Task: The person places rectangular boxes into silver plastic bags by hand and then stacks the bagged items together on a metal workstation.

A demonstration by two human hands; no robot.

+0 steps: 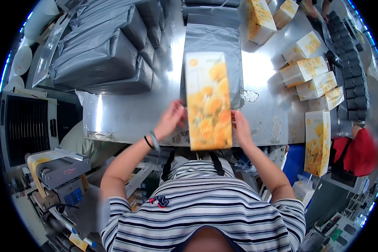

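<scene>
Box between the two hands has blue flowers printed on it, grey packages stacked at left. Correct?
Wrong colour: the head view shows yellow-orange flowers. The box is between the left hand and right hand, with grey packages stacked at left.

Between our left hand (171, 119) and right hand (242, 129) we have a carton (209, 105); past it, bags (213, 38); beyond our left hand, bundles (97, 54) (on the table (122, 119)); right of our right hand, other cartons (304, 70)

worn metal table (122, 119) | bluish lights (5, 69) either side | apparently slatted dark cabinet (27, 130)
</scene>
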